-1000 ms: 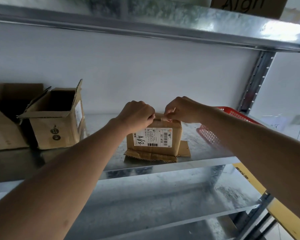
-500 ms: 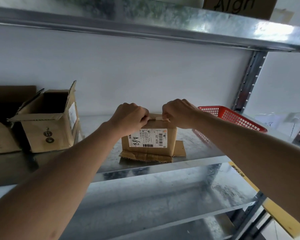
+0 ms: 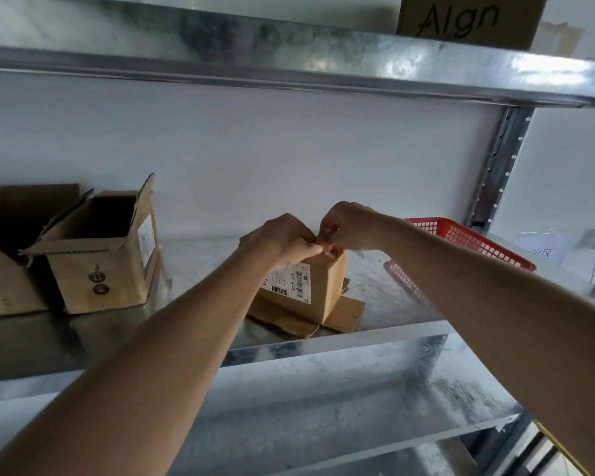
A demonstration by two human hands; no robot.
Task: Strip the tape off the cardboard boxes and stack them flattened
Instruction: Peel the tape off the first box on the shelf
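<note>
Small box: brown cardboard box (image 3: pixel 318 290) standing on the metal shelf (image 3: pixel 385 300), near the front edge and about midway along it, turned so one corner faces the camera.
Label: white shipping label (image 3: pixel 291 281) with barcodes on the box's near-left face, partly hidden by the left wrist.
Under the box: flat piece of cardboard (image 3: pixel 347 316) lying on the shelf – its edges stick out in front and to the right.
Left hand: left hand (image 3: pixel 285 240) at the box's top edge, fingers curled, fingertips pinched together on something at the top; whether that is tape or the flap I cannot tell.
Right hand: right hand (image 3: pixel 349 228) just beside the left, touching it at the fingertips, fingers curled and pinching at the same spot – what it holds is too small to tell.
Open box: larger open box (image 3: pixel 97 266) well to the left on the same shelf, flaps up, two round marks on its front.
Far left: more cardboard (image 3: pixel 0 283) at the picture's edge, beside the open box.
Basket: red plastic basket (image 3: pixel 461 242) to the right of the small box, partly behind the right forearm.
Above: upper shelf (image 3: pixel 289 60) carrying a box with handwriting (image 3: pixel 468 18).
</note>
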